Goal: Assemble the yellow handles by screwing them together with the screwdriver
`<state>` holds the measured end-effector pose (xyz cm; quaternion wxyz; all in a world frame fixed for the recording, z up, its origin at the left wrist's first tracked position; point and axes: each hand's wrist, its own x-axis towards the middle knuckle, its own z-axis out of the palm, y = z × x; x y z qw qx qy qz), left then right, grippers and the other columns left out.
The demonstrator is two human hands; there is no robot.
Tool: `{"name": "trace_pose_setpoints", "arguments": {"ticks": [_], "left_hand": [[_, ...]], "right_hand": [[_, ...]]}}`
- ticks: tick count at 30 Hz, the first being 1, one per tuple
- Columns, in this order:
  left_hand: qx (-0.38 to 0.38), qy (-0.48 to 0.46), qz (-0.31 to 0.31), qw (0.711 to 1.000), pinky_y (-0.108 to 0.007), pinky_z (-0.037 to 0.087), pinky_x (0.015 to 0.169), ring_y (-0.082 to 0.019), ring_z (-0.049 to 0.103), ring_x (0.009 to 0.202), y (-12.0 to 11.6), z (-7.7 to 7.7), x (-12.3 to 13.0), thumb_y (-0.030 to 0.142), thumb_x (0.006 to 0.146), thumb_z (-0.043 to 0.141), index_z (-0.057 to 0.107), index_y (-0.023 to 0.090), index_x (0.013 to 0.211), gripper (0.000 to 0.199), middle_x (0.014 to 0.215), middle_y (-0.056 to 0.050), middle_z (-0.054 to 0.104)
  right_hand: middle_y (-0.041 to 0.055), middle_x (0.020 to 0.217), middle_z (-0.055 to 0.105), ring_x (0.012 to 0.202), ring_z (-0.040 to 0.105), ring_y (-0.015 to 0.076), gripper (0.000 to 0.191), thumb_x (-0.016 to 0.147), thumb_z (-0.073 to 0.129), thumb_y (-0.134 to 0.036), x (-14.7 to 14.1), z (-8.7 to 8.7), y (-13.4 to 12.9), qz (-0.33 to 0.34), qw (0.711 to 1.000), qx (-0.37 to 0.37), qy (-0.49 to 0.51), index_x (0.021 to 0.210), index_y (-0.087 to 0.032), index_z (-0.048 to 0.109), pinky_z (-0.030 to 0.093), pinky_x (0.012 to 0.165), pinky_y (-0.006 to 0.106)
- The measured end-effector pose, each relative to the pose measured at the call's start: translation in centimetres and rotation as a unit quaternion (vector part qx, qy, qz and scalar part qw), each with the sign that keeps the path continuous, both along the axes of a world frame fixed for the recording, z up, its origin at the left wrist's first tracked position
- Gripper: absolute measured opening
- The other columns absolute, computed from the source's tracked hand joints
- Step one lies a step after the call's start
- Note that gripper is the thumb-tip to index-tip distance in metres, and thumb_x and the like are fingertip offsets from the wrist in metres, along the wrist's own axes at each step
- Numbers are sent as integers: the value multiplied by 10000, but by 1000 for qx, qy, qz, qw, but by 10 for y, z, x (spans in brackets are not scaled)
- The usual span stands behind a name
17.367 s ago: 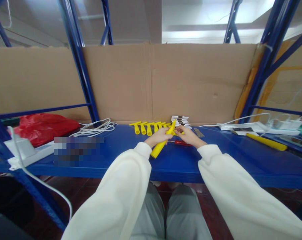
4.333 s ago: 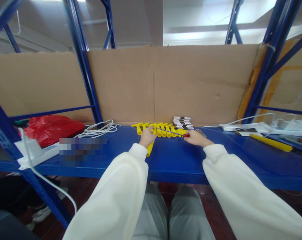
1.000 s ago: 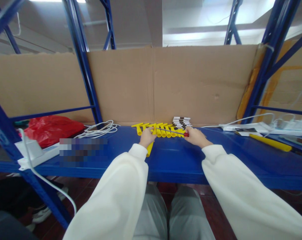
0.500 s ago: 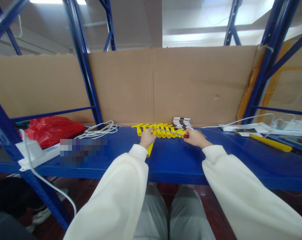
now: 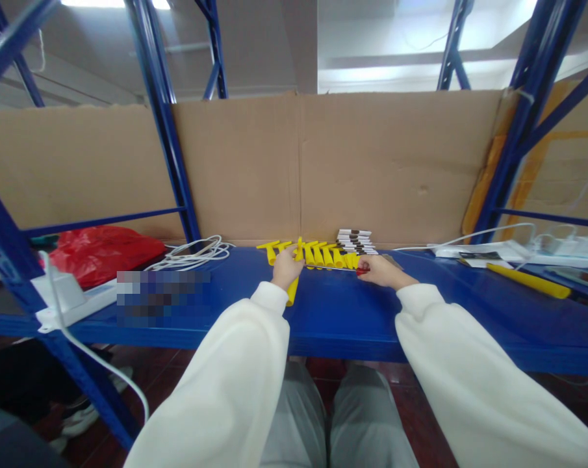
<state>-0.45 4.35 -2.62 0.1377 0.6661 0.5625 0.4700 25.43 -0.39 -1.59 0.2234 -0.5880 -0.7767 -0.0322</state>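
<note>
My left hand (image 5: 286, 268) is closed around a yellow T-shaped plastic piece (image 5: 292, 294), whose tubular handle sticks out below the fingers toward the front of the shelf. In my right hand (image 5: 381, 272) is a screwdriver (image 5: 335, 269) with a red handle and a long thin metal shaft. The shaft lies nearly level and points left, its tip close to the held piece; whether it touches cannot be made out. Behind the shaft several similar yellow T-shaped pieces (image 5: 319, 256) lie side by side in a row, with more left of my left hand.
A stack of white and brown packets (image 5: 356, 241) stands behind the row, before a cardboard wall (image 5: 396, 162). On the left are a red plastic bag (image 5: 103, 253), white cable (image 5: 196, 253) and a power strip (image 5: 86, 311). A long yellow piece (image 5: 530, 281) lies right on the blue shelf (image 5: 342, 312).
The screwdriver's shaft has swung lower, from slanting across the yellow row to nearly level in front of it. The held yellow piece's head has turned; both hands stay in place.
</note>
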Motion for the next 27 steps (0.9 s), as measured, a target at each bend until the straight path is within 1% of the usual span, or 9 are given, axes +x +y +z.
{"name": "trace_pose_setpoints", "arguments": {"ticks": [2, 4, 7, 11, 14, 16, 19, 23, 27], "left_hand": [[7, 7, 3, 1000, -305, 552, 866, -228, 728, 974, -4, 2, 2, 127, 787, 716, 667, 161, 1271, 488, 1137, -117, 743], [18, 10, -10, 1000, -321, 551, 892, -229, 727, 981, -8, 4, 4, 117, 782, 715, 662, 166, 1285, 509, 1147, -106, 740], [40, 6, -66, 997, -343, 558, 907, -221, 732, 956, -11, 5, 7, 109, 776, 716, 657, 158, 1294, 524, 1177, -101, 732], [80, 20, -156, 984, -386, 530, 983, -239, 702, 1048, -10, 2, 12, 123, 763, 725, 689, 164, 1249, 489, 1234, -87, 714], [94, 50, -195, 975, -421, 498, 1033, -269, 661, 1145, -8, -1, 15, 141, 773, 711, 695, 144, 1235, 462, 1285, -113, 683], [104, 77, -210, 969, -435, 476, 1059, -275, 627, 1207, -6, -4, 17, 147, 784, 697, 695, 152, 1233, 449, 1308, -116, 669], [114, 113, -223, 961, -447, 450, 1085, -267, 603, 1246, -4, -6, 20, 156, 791, 688, 688, 196, 1242, 453, 1320, -98, 664], [115, 155, -244, 950, -443, 400, 1132, -259, 593, 1259, -8, -5, 26, 173, 820, 665, 666, 205, 1276, 458, 1324, -100, 661], [121, 198, -257, 938, -443, 378, 1149, -253, 572, 1283, -14, -3, 30, 171, 838, 632, 648, 218, 1301, 465, 1338, -92, 652]], "right_hand": [[11, 708, 696, 655, 611, 165, 74, 692, 709, -171, 2, -3, 5, 24, 1000, -11, 12, 715, -197, 644, 429, 602, 244], [28, 753, 721, 703, 641, 186, 72, 691, 731, -181, 2, -6, 9, 41, 999, -23, 16, 727, -193, 670, 458, 633, 262], [49, 802, 743, 748, 665, 208, 50, 700, 741, -194, 3, -7, 13, 67, 997, -35, 10, 732, -192, 703, 488, 680, 288], [51, 791, 747, 735, 670, 211, 46, 736, 719, -236, 3, -9, 16, 99, 993, -55, 16, 730, -191, 725, 507, 694, 306], [50, 768, 740, 708, 667, 203, 73, 744, 713, -254, 4, -12, 18, 118, 989, -75, 39, 753, -183, 726, 516, 671, 306], [51, 766, 737, 703, 665, 197, 99, 746, 718, -276, 3, -14, 18, 139, 985, -78, 61, 768, -180, 719, 525, 667, 303], [49, 780, 734, 709, 664, 188, 142, 783, 694, -321, -1, -14, 17, 158, 981, -41, 100, 805, -181, 703, 540, 683, 306], [66, 845, 736, 763, 676, 191, 132, 830, 655, -310, -13, -10, 14, 145, 978, 39, 143, 852, -181, 675, 547, 750, 316], [70, 861, 736, 782, 679, 187, 106, 856, 617, -282, -25, -8, 12, 153, 970, 67, 176, 849, -184, 659, 546, 776, 315]]}}
